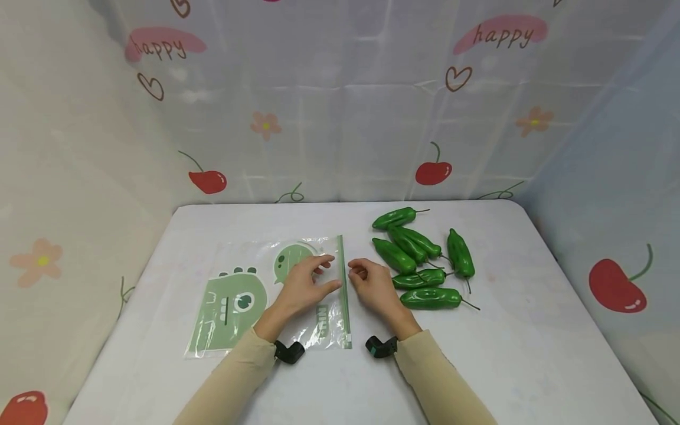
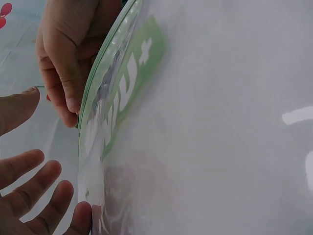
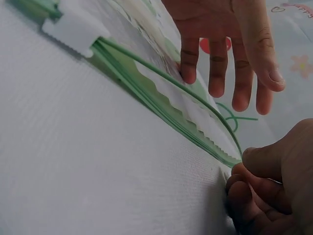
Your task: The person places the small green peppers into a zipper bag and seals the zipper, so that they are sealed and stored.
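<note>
A clear zip bag [image 1: 249,307] with green dinosaur prints lies flat on the table, its green zip edge [image 1: 344,295] on the right side. My left hand [image 1: 307,283] hovers over the bag near that edge, fingers spread and thumb apart, holding nothing. In the left wrist view the left fingers [image 2: 46,191] are near the bag's mouth. My right hand [image 1: 376,289] is at the zip edge with curled fingers; in the right wrist view its thumb and forefinger [image 3: 264,161] pinch the green lip. A white slider [image 3: 76,29] sits at the zip's near end.
Several green peppers [image 1: 431,298] with stems lie in a loose group right of my right hand. The white table [image 1: 510,366] is enclosed by printed curtains [image 1: 340,118] at the back and sides. Each wrist wears a black camera [image 1: 289,352].
</note>
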### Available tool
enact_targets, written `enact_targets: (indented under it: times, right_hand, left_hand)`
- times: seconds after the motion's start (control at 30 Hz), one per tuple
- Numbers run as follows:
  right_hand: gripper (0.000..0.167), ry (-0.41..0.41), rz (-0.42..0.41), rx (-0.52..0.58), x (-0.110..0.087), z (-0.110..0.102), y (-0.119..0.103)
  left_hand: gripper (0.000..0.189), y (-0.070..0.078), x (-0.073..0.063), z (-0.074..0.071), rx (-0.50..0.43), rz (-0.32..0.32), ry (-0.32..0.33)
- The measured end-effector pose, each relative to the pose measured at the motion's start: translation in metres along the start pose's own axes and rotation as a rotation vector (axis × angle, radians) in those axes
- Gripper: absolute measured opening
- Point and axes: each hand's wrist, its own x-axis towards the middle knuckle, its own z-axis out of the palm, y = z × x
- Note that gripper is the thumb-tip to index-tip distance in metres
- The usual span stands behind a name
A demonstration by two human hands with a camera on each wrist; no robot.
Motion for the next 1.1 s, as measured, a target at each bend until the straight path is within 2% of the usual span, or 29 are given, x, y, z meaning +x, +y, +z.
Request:
enact_targets:
  times: [0.2,0.37,0.57,0.87,1.1]
  right_hand:
    - [0.017,-0.022,-0.016,-0.032,0.004,0.004,0.002]
    - [0.016,-0.023,-0.024,-0.056,0.006,0.004,-0.001]
    - [0.015,-0.03,0.012,-0.052,0.005,0.007,-0.004]
    - [0.025,0.013,-0.016,-0.07,0.004,0.014,-0.001]
    - [0.023,0.052,-0.064,-0.124,0.003,0.017,0.0]
  left_hand:
    - [0.062,-0.001,0.001,0.003,-0.016,-0.009,-0.003]
    - [0.063,0.0,0.0,0.004,0.01,-0.006,-0.024]
    - [0.064,0.001,0.0,0.006,0.047,-0.016,-0.044]
    - [0.06,0.002,-0.001,0.011,0.061,-0.054,-0.026]
    - [0.05,0.002,-0.002,0.012,0.036,-0.058,-0.003]
